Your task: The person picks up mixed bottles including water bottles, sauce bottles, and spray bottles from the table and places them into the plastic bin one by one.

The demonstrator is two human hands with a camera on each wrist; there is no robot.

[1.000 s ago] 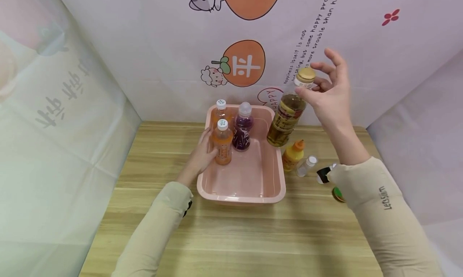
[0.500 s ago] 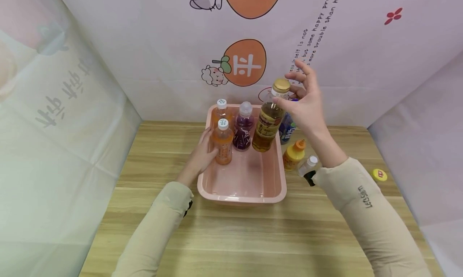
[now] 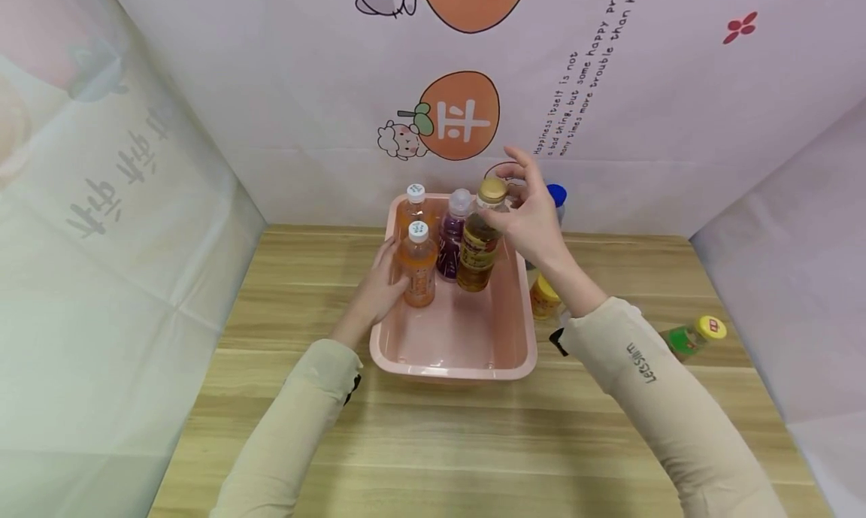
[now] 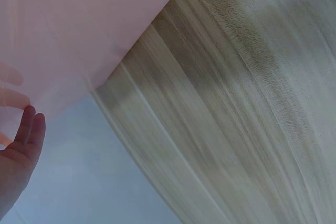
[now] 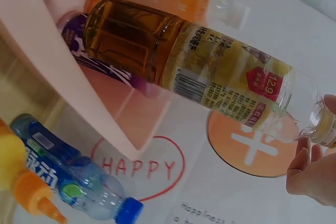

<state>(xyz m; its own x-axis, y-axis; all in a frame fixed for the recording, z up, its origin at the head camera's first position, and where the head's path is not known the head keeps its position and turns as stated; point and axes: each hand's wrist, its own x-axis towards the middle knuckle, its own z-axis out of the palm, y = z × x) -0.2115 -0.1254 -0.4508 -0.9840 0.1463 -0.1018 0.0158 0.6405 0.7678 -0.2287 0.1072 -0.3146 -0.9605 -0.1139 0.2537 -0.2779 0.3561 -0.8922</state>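
Observation:
My right hand [image 3: 534,216] pinches the neck of a clear bottle of amber liquid [image 3: 479,249] with a gold cap and yellow label. The bottle hangs nearly upright inside the pink basin [image 3: 453,371]; in the right wrist view the amber bottle [image 5: 210,69] spans the picture. Beside it stands a purple drink bottle [image 3: 452,246]. My left hand [image 3: 375,292] holds the basin's left rim, its thumb near the front orange drink bottle [image 3: 420,274]. The left wrist view shows left-hand fingers [image 4: 32,127] against the basin's outer wall. Another orange bottle [image 3: 414,211] stands behind.
Right of the basin are a blue-capped bottle [image 5: 79,169] and a yellow squeeze bottle [image 3: 543,298], partly hidden by my right arm. A yellow-capped bottle with a green label [image 3: 686,339] lies farther right on the wooden table [image 3: 419,450]. Printed cloth walls [image 3: 304,112] enclose the table.
My right hand has carried the amber bottle left and downward, from over the basin's right rim to beside the purple bottle. The left hand has stayed at the basin's rim.

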